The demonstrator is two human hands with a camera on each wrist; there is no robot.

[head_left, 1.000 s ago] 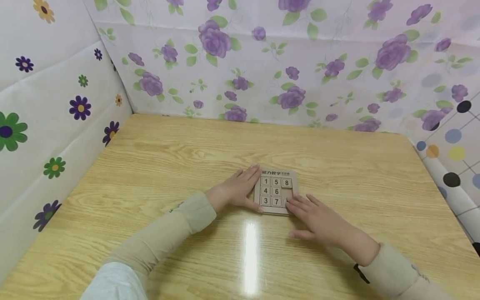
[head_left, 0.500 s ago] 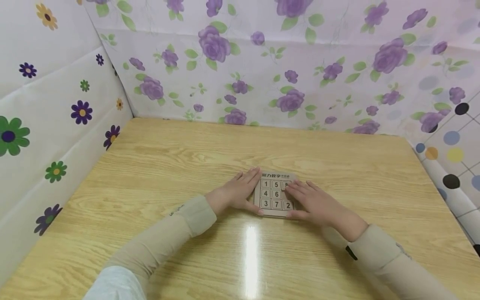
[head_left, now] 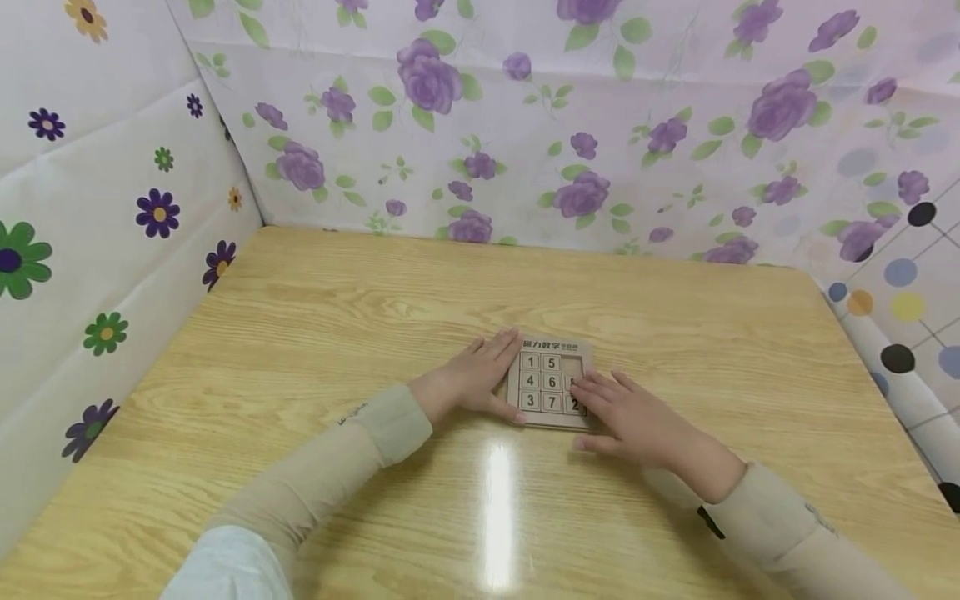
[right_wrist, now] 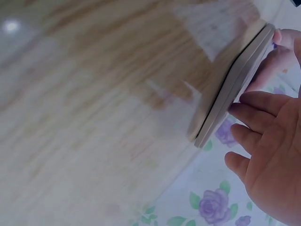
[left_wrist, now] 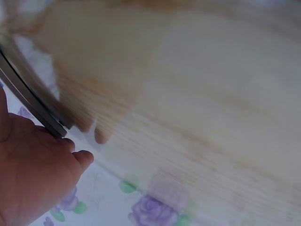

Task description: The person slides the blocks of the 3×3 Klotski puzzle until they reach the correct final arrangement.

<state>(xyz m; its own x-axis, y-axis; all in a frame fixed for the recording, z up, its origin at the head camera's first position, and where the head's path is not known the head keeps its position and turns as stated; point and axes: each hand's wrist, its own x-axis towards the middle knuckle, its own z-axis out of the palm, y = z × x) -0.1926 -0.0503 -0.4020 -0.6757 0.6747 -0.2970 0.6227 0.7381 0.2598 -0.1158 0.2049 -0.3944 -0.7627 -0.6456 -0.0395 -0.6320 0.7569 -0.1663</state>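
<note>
A wooden number sliding puzzle (head_left: pixel 547 419) lies flat on the table, with Chinese print along its top. Its top-right cell is bare, and the tiles 1, 5, 4, 6, 3 and 7 read clearly. My left hand (head_left: pixel 476 379) rests against the puzzle's left side, fingers straight along it and thumb at the lower-left corner. Fingertips of my right hand (head_left: pixel 637 421) touch the tile in the middle right cell, covering most of its number and part of the 2 below. Its thumb is apart, near the lower-right corner. In the right wrist view the puzzle's edge (right_wrist: pixel 240 75) shows beside extended fingers.
The glossy wood-grain table (head_left: pixel 360 292) carries a bright light reflection (head_left: pixel 498 517) in front of the puzzle. Behind it stands a purple-flowered cloth wall (head_left: pixel 517 125). Flowered and dotted sheets flank the left and right edges.
My right fingertips went up to the 8 tile at top right, then came down with it. The 8 slid one cell toward me, leaving the gap at top right. My left hand stayed put.
</note>
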